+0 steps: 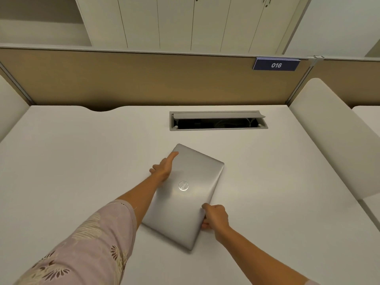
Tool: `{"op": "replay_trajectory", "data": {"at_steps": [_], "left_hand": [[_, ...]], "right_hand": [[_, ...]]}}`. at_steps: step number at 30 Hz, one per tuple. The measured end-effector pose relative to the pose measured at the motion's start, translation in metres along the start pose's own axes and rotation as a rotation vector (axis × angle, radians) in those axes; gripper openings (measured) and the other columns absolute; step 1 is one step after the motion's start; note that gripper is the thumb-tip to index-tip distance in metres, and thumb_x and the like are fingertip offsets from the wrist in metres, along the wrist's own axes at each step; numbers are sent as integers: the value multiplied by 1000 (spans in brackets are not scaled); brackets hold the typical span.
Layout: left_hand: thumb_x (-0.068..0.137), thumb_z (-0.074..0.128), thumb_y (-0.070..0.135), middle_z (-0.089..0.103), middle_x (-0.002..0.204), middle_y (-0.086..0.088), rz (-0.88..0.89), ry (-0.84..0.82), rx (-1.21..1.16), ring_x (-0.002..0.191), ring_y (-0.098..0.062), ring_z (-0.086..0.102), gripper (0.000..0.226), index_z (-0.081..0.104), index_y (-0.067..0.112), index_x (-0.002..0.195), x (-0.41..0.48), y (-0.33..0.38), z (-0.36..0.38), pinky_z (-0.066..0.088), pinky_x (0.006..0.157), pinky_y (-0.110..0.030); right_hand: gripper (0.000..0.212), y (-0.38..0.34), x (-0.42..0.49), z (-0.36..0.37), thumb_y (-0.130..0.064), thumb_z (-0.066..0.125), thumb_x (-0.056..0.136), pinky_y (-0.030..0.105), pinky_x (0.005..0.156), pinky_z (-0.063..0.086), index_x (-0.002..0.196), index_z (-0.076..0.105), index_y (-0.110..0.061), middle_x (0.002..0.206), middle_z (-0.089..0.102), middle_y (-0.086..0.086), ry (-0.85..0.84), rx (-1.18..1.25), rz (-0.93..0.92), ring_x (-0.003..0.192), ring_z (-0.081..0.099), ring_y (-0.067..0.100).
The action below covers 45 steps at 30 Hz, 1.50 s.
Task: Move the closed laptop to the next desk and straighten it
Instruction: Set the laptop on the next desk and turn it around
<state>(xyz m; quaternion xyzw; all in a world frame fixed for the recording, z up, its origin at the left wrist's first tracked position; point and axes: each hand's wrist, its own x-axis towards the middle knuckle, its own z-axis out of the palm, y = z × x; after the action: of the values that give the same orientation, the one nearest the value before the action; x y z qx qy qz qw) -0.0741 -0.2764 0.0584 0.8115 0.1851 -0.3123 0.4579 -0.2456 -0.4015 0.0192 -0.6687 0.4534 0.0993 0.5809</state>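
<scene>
A: Silver lid, two hands on it. What is the grip on the laptop (185,196)?

B: The right hand (216,218) is clamped on the near right edge, thumb on top of the lid and fingers curled round the side. The left hand (164,166) lies against the far left edge, thumb stretched along the lid toward the far corner; its fingers drop off the side, so whether they clasp the edge I cannot tell.

A: And the arms?

B: Both reach forward from the bottom of the view. The left forearm runs up and to the right, bare below a pale floral sleeve (92,243). The right forearm comes in from the lower right, wrist bent inward.

A: Which way does the closed machine lie?

B: Flat on the white desk (72,161), near its middle, and skewed. Its long axis runs from near to far, leaning right at the far end, so no edge is square with the desk front. The round logo (183,185) faces up.

A: Around it?

B: Beyond it sits an open cable hatch (218,120), then a tan partition (133,79) bearing a blue tag (276,64) marked 016.
</scene>
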Motion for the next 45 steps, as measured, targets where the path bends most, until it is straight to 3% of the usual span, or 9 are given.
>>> {"op": "replay_trajectory", "data": {"at_steps": [9,17,22,26,32,35,38,40,45], "left_hand": [[83,48,65,27,152,-14,149,20,246,140,-32,16,83,22,23,150,7,-11,-1,23,111,-49],[83,54,57,-9,161,-12,78,319,185,146,-30,-11,97,-1,19,153,-38,-68,3,4,118,-49],[82,60,58,-9,160,-12,-274,302,-158,147,-31,-3,109,-10,11,152,-67,-102,-1,7,118,-49],[76,70,46,25,149,-12,-425,172,-468,135,-30,30,95,20,9,146,-72,-125,-10,27,112,-44],[79,65,42,34,147,-7,-396,-72,-581,135,-23,32,69,38,18,138,-84,-125,-8,22,112,-37],[77,64,43,47,105,-2,-420,-94,-622,93,-23,45,38,47,15,96,-89,-122,4,33,96,-35],[68,67,49,61,96,-6,-405,-96,-727,76,-21,54,49,54,14,99,-98,-114,9,36,62,-30],[59,68,56,63,116,-6,-387,-26,-818,86,-24,57,73,53,12,116,-99,-110,11,39,66,-28],[64,63,71,37,91,-5,-421,153,-907,75,-22,42,67,36,12,79,-98,-106,16,34,70,-31]], "right_hand": [[31,-38,29,-44,-38,50,92,38,80,57,73,58,-14,85,74,20,3,-709,-359,81,71,34],[27,-90,69,-63,-19,56,92,40,88,51,117,56,-8,123,51,10,115,-706,-688,101,59,28],[59,-96,85,-52,-17,65,86,44,104,42,139,40,-8,143,35,17,64,-656,-565,127,44,34],[76,-98,89,-43,-24,71,83,44,110,39,146,30,-7,144,36,17,-18,-503,-355,132,40,34],[80,-100,92,-37,-27,66,86,41,116,29,151,23,-9,154,26,15,-14,-669,-380,142,25,32],[76,-103,92,-34,-26,62,90,40,115,28,151,21,-7,153,28,17,-37,-737,-417,141,28,34],[72,-105,91,-34,-28,61,90,41,112,31,149,25,-6,148,33,19,-20,-798,-420,137,32,36],[70,-106,91,-34,-32,60,91,41,111,31,147,26,-6,145,34,19,-11,-865,-419,135,33,37],[68,-108,88,-36,-43,57,92,41,108,32,142,30,-5,141,35,20,18,-1037,-379,131,35,38]]}}
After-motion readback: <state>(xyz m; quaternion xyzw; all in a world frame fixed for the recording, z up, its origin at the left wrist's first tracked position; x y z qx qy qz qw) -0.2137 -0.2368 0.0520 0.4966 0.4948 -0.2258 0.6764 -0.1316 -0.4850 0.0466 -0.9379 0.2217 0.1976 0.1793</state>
